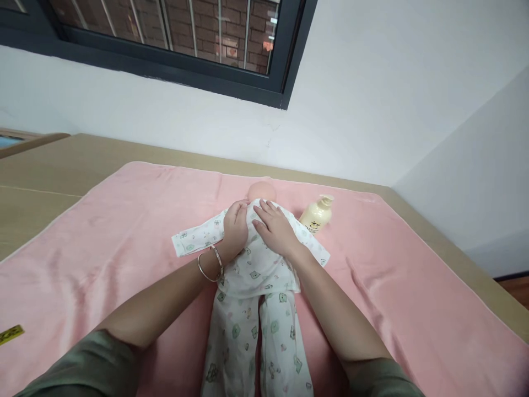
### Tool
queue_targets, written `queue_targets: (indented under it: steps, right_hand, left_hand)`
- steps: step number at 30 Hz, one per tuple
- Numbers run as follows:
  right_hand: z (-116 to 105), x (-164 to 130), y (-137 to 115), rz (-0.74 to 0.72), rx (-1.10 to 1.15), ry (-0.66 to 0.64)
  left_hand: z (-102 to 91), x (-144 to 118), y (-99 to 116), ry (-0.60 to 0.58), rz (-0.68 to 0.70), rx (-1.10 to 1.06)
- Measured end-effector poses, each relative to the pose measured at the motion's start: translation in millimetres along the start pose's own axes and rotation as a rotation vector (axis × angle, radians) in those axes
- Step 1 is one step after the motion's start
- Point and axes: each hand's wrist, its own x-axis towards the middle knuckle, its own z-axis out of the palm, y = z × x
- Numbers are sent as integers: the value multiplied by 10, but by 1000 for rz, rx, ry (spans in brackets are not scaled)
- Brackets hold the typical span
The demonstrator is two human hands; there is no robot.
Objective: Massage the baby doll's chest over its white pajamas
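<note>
A baby doll (pixel 262 191) lies on its back on a pink towel (pixel 103 242), dressed in a white printed top (pixel 256 264) and matching trousers (pixel 256 342). My left hand (pixel 235 223), with two bangles on the wrist, rests on the doll's chest near the collar with fingers curled onto the fabric. My right hand (pixel 275 227) lies flat on the top at the doll's other shoulder, fingers spread. Only the top of the doll's head shows above my hands. The sleeves spread out to both sides.
A cream pump bottle (pixel 317 215) lies on the towel just right of the doll's shoulder. The towel covers a tan bed surface (pixel 45 176) set against a white wall with a dark-framed window (pixel 173 49). A yellow strip (pixel 11 334) lies at the left edge.
</note>
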Motion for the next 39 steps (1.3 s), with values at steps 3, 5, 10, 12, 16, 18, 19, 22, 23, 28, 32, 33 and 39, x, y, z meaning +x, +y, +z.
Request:
queue_targets:
  steps: [3,5,10,12,16,18,19,22,23,28,32,33,39]
  right_hand:
    - [61,-81,-176,89,-96,51]
    - [106,-144,-294,58,-145,71]
    - [90,-108,-230,-85,-92,37]
    - [49,-45,-124,-35,-55,17]
    - [39,-56,-152,181,-113,35]
    - [76,-133,-281,190,-169,57]
    - [94,-170,-342,147,-182,56]
    - [111,-200,-396,10,-149,22]
    - [101,-176,-358,1,-122,13]
    - [29,5,-51,172,-39,41]
    - [73,-68,-163,280,-138,75]
    - [95,-117,-239,275,-173,91]
    - [142,-278,-470,65,-202,34]
  left_hand:
    - [0,-10,6,0,-12,5]
    - [-1,-19,23,1,-15,2]
    - [-7,-23,33,0,-23,-12]
    - [-10,-15,20,-4,-16,-2]
    - [-8,-11,16,-17,-18,18]
    - [-3,-20,31,-24,-19,10]
    - [-2,-25,40,-28,-20,3]
    - [0,-35,58,-44,-27,-11]
    - [-1,-36,59,-47,-28,-8]
    - [-3,-34,44,-67,-10,31]
    - [-1,-6,51,-83,-10,38]
    - [0,5,57,-89,-17,41]
    - [16,-7,97,-109,-30,109]
